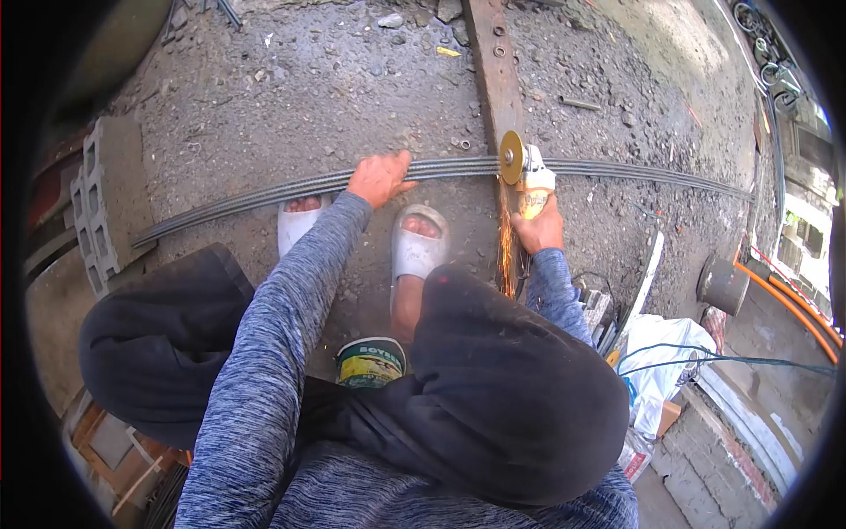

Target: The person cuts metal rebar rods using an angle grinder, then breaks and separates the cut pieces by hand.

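My right hand [542, 227] is wrapped round the yellow body of an angle grinder [534, 183]. Its thin cutting disc [511, 159] meets a bundle of ribbed steel bars [454, 168], and orange sparks [505, 247] stream down toward me. My left hand [381, 179] grips the same bundle, left of the disc and above my white slippers. The bars run across the whole scene, bowed by the lens. Under them near the cut lies a rusty flat steel beam [495, 79] with nuts on it.
Hollow concrete blocks [110, 194] support the bars' left end. A paint can [370, 361] stands between my legs. To the right are a white plastic bag [661, 353], a dark cable [749, 360], a metal cylinder [721, 285] and orange pipes [793, 309]. Stones litter the ground.
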{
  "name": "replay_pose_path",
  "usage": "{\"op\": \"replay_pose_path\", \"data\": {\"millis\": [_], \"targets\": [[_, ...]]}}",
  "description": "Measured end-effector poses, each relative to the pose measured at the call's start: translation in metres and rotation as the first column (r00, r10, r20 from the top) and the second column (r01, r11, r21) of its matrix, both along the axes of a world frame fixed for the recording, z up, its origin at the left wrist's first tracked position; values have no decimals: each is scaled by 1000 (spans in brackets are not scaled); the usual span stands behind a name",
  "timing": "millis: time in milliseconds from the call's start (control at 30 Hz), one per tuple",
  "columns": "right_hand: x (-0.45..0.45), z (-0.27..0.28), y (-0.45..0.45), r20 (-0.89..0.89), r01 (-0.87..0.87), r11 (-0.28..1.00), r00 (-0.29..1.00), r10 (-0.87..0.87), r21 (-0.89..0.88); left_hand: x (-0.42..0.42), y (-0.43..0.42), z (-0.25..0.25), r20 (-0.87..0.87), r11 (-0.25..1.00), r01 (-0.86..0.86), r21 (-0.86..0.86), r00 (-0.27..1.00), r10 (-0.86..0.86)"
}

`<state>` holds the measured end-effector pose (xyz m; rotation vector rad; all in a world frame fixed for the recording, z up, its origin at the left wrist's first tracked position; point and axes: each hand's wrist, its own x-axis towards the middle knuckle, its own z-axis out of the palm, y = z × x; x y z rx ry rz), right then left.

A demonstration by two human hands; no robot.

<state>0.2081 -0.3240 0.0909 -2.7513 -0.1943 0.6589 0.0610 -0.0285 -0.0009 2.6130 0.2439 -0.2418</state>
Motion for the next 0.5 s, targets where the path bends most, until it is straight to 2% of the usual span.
{"op": "replay_pose_path", "data": {"millis": [367,500], "targets": [[-7,-2,-14,-32,-10,1000,999,9,-16,1,2,4,-38,999,4,-40,999,-6],[-13,-2,-24,-15,-16,999,1000,16,28,1,2,4,-43,999,5,-41,999,-6]]}}
